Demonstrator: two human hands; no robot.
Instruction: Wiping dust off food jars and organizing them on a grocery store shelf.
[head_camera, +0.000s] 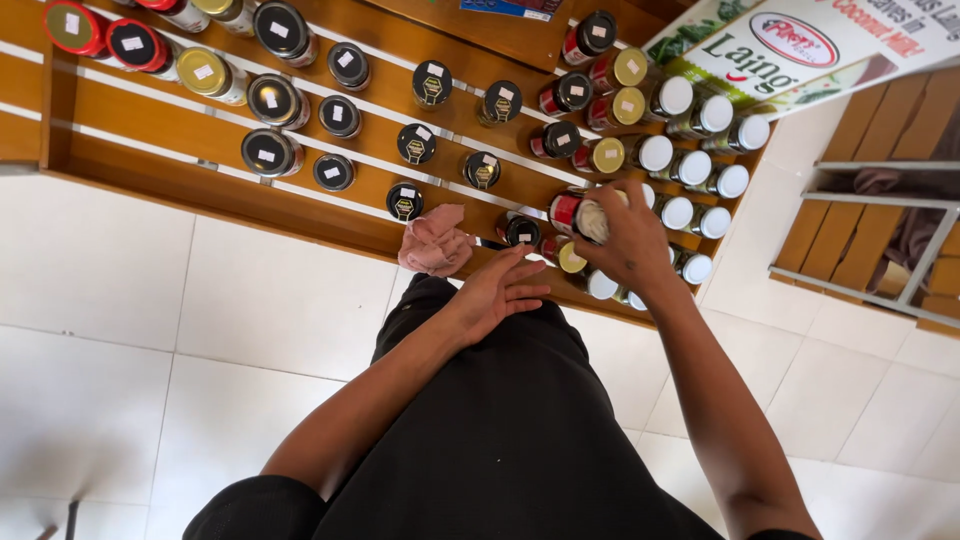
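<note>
I look straight down at a wooden shelf unit stocked with rows of jars. My right hand grips a jar with a red label and a pale lid over the front row on the right. My left hand hovers flat with fingers spread just in front of the shelf edge, holding nothing. It is close to a crumpled pink cloth lying on the shelf lip and a black-lidded jar.
Black-lidded jars fill the shelf's middle, white-lidded jars the right, gold and red lids the far left. A printed banner hangs at top right. A wooden-slatted rack with metal bars stands right. White floor tiles lie below.
</note>
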